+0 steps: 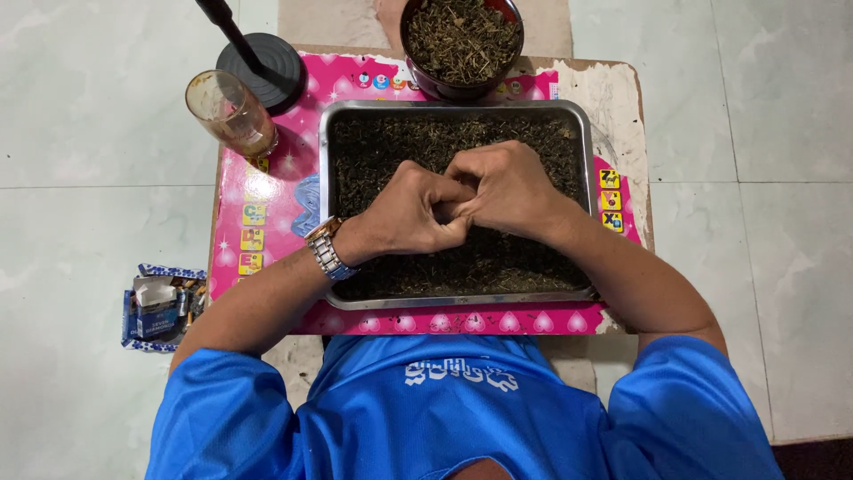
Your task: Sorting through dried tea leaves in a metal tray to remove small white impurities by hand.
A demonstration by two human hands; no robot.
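Low pink table [293, 191], on it metal tray [324, 204], glass [229, 111], dark bowl [444, 89], round black base [275, 67]

I see a brushed, dull-shining steel tray [324, 222] filled with dry, coarse, matt shredded leaf [515, 262]. Beneath the tray lies a glossy pink plastic mat [284, 191], its edge peeling to rough pale board right of the tray. Left of the tray, a clear, smeared glass tumbler [229, 111]; a polished metal wristwatch band [327, 253].
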